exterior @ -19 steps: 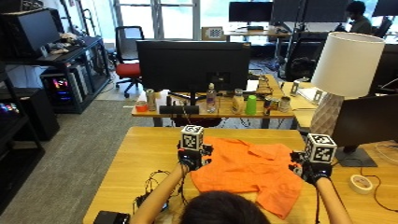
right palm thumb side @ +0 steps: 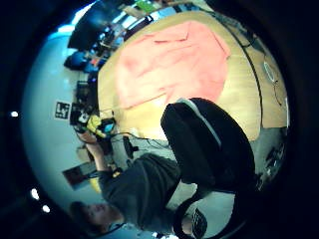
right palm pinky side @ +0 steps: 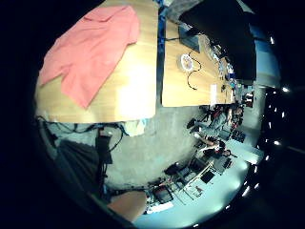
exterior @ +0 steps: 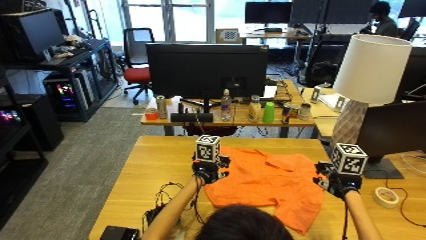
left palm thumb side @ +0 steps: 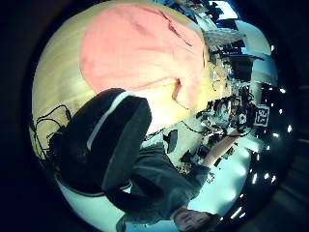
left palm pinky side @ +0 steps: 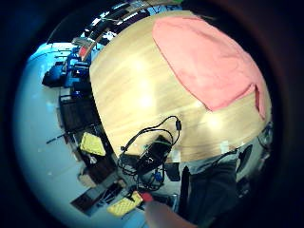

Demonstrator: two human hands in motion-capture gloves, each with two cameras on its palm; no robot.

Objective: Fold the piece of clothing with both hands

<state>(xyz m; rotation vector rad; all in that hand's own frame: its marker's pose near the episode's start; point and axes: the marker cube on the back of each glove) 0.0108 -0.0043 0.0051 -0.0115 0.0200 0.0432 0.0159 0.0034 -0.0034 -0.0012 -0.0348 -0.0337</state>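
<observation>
office w/ grey carpet (exterior: 86,145), wood desks (exterior: 150,165), black monitor (exterior: 206,65), white lamp (exterior: 369,70) – bright windows (exterior: 190,17) behind

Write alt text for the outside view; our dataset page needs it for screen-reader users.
A person at a wooden table holds both gloved hands above an orange shirt lying spread flat, the left hand at its left edge, the right hand just off its right edge. A black monitor and white lamp stand beyond.

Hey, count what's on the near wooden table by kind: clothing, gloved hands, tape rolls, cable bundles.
Orange shirt: 1
Gloved hands, left hand and right hand: 2
Tape roll: 1
Cable bundle: 1
Total: 5
</observation>
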